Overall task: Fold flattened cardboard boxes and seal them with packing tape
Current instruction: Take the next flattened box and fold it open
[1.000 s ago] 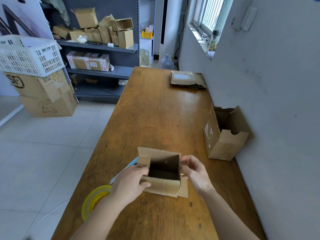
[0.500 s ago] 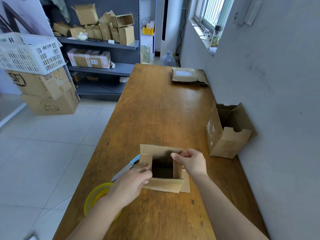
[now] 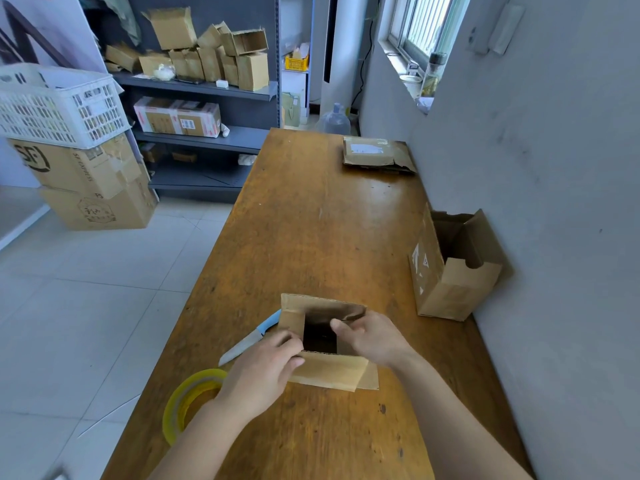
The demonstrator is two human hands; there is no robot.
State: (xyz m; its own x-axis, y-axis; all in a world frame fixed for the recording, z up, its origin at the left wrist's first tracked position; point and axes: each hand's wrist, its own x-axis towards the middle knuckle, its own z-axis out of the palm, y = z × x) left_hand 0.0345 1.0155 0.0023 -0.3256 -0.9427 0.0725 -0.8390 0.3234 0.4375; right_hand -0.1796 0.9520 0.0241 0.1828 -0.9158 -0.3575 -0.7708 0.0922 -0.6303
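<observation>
You had the small box (image 3: 329, 372) standing at the near end of the table (image 3: 311, 220). Its top was open and dark inside. Your left hand (image 3: 263, 368) was on the left side of the box, with its fingers curled over the little left flap and the near edge. Your right hand (image 3: 374, 337) was on the right side. Its fingers were bent round the right flap and its thumb poked out over the hole. Both hands held cardboard and nothing else.

I think you were folding the two short side flaps in. To do that well, you needed to push both short flaps down flat along their fold lines, so they sat level across the hole. Then the long far flap and the long near flap could come down on top and meet in the middle with no gap.

It looked wise to keep one hand pressing the flaps shut while the other went for the tape roll (image 3: 183, 403). The roll lay by your left arm at the table edge. The knife (image 3: 249, 341) lay just beside the box on the left, so you had to mind your fingers there. Another open box (image 3: 450, 292) stood by the wall, well apart. A flattened box (image 3: 374, 155) lay at the far end.
</observation>
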